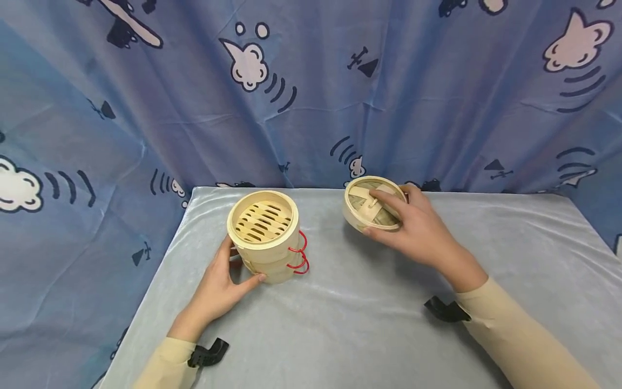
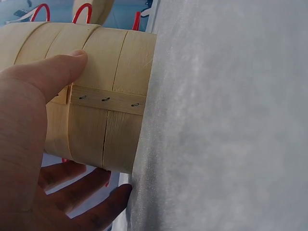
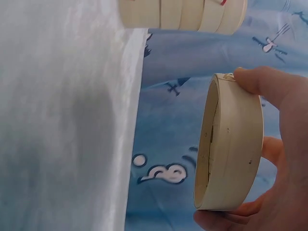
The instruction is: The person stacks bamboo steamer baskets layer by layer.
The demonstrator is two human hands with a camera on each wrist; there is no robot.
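Note:
A round two-tier bamboo steamer (image 1: 272,256) stands on the table at centre left, its slatted top tier (image 1: 264,221) uncovered. Red loops (image 1: 302,259) stick out from its right side. My left hand (image 1: 214,286) holds the steamer low on its near left side, thumb (image 2: 67,67) on the wall and fingers spread around the other side. To the right, my right hand (image 1: 420,229) grips the woven bamboo lid (image 1: 358,192) by its rim, with a finger across its top. Seen from the right wrist, the lid's side wall (image 3: 236,149) is clear of the table.
A pale grey cloth (image 1: 330,324) covers the table. Behind its back edge and along the left hangs a blue patterned curtain (image 1: 311,108). Black wrist straps (image 1: 209,354) sit on both sleeves. The lid's shadow (image 1: 364,243) falls on the cloth.

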